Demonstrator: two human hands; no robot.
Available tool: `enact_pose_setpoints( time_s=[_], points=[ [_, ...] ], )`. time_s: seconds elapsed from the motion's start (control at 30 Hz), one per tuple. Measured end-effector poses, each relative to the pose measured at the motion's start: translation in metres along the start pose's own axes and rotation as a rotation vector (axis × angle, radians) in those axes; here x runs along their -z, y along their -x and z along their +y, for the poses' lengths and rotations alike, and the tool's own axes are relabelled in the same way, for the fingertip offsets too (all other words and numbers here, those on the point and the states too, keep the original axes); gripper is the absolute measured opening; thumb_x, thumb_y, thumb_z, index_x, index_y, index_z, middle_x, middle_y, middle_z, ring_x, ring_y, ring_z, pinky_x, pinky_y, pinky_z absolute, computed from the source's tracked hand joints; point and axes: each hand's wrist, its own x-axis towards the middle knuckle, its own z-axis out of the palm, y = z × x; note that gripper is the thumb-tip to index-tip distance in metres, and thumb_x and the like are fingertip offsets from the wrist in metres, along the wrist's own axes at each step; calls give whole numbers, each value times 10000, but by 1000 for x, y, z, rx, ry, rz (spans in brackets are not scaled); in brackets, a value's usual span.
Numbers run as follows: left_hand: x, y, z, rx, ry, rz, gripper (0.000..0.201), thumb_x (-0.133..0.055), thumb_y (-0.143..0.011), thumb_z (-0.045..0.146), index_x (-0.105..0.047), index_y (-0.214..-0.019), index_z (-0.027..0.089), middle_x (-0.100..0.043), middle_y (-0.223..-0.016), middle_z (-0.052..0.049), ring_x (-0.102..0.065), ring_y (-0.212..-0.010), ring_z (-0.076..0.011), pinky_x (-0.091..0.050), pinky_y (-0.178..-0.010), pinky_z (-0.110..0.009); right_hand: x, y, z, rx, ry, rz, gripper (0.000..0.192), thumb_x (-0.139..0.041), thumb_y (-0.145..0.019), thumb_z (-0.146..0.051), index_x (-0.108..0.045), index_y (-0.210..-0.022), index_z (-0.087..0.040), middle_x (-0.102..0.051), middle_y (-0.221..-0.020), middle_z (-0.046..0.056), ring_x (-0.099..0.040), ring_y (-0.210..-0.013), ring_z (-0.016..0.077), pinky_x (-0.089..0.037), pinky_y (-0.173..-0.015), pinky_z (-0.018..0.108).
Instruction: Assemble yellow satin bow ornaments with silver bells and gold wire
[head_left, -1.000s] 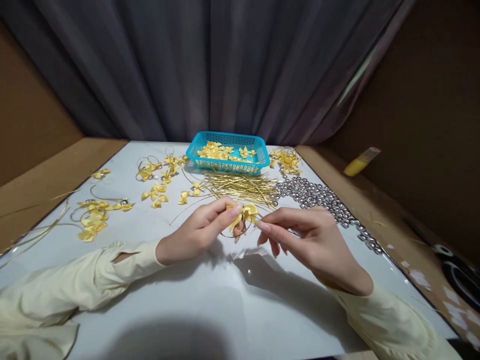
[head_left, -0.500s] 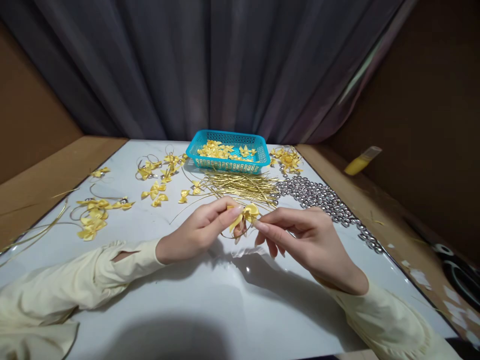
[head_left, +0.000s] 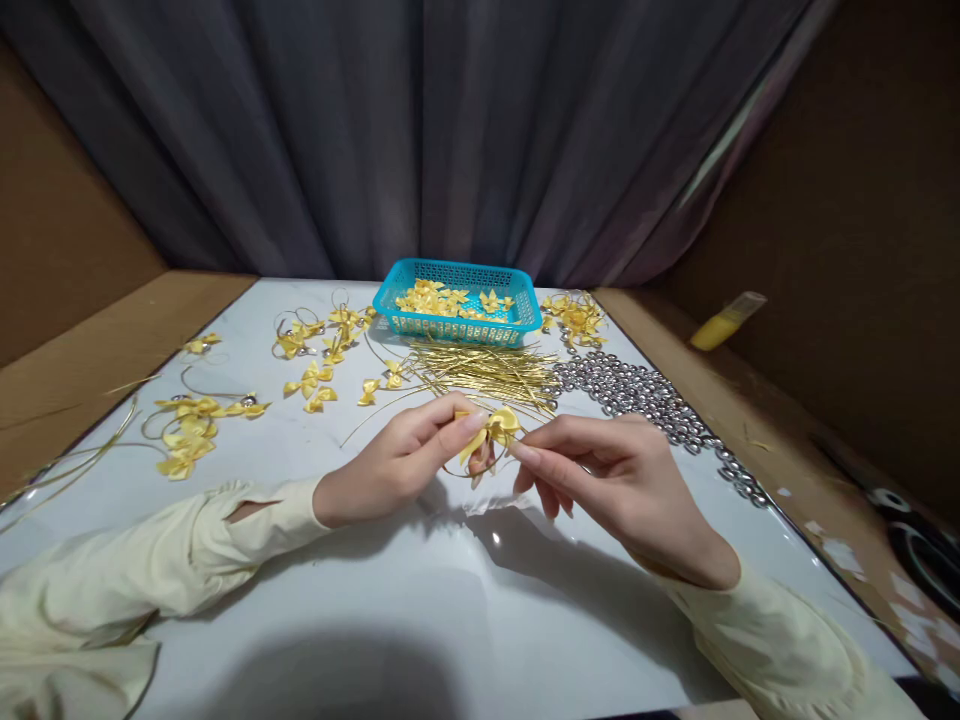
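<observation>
My left hand (head_left: pixel 397 462) pinches a small yellow ribbon bow (head_left: pixel 491 428) between thumb and forefinger, just above the white table (head_left: pixel 390 600). My right hand (head_left: pixel 615 480) meets it from the right, its fingertips pinched at the bow's right side, apparently on a thin gold wire (head_left: pixel 465 470) that loops beneath the bow. Both hands hover near the table's middle, in front of a pile of gold wires (head_left: pixel 487 372).
A blue plastic basket (head_left: pixel 457 325) of yellow bows stands at the back. Loose bows with wire loops (head_left: pixel 187 430) lie scattered left and centre. A spread of silver bells (head_left: pixel 645 395) runs along the right. A yellow tube (head_left: pixel 724 322) lies on the brown ledge.
</observation>
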Motion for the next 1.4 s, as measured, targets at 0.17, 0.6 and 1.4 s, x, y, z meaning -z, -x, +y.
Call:
enact_pose_setpoints(
  time_s=[0.17,0.6,1.4],
  points=[
    [0,0,0,1,2,-8,270,-335,-941,177,-486,-719,156,-468,-714,15,-487,-689,-91,-401,-686,-206,0,0,1,22,-12,-5,199,-570,-824,-195,-658,-654,-144,-626,-532,-8,-511,-386,44,-408,-395,155],
    [1,0,-2,44,37,-41,265,-344,-940,176,-497,-726,146,-478,-708,16,-489,-678,-86,-402,-670,-204,1,-1,3,50,17,-23,196,-551,-831,-189,-664,-679,-141,-631,-540,-2,-518,-391,46,-413,-392,154],
    [4,-1,0,84,-30,-64,287,-335,-933,197,-491,-698,150,-484,-707,2,-492,-684,-105,-408,-683,-215,-2,-1,3,93,25,-21,212,-553,-834,-177,-648,-650,-135,-546,-457,-37,-468,-370,43,-383,-419,160]
  ],
)
